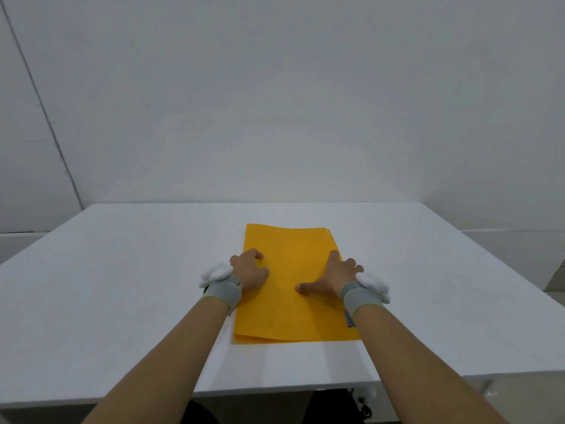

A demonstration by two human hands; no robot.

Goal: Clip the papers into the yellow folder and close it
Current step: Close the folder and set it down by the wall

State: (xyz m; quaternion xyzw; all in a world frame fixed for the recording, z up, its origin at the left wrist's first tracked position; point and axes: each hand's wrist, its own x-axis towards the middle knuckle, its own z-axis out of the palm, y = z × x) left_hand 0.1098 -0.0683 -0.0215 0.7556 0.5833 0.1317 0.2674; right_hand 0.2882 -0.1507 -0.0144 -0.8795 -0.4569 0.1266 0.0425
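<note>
The yellow folder (293, 264) lies shut and flat in the middle of the white table (122, 286). A thin white edge of the papers (329, 237) peeks out at its far right corner. My left hand (249, 269) rests on the folder's left edge with the fingers curled down. My right hand (334, 276) lies flat on the cover near the right edge, fingers spread and thumb pointing left. Neither hand grips anything. Both wrists wear grey bands with white pads.
The table's near edge (275, 390) runs just below my forearms. A plain white wall (275, 102) stands behind the table. Something dark (336, 405) shows under the near edge.
</note>
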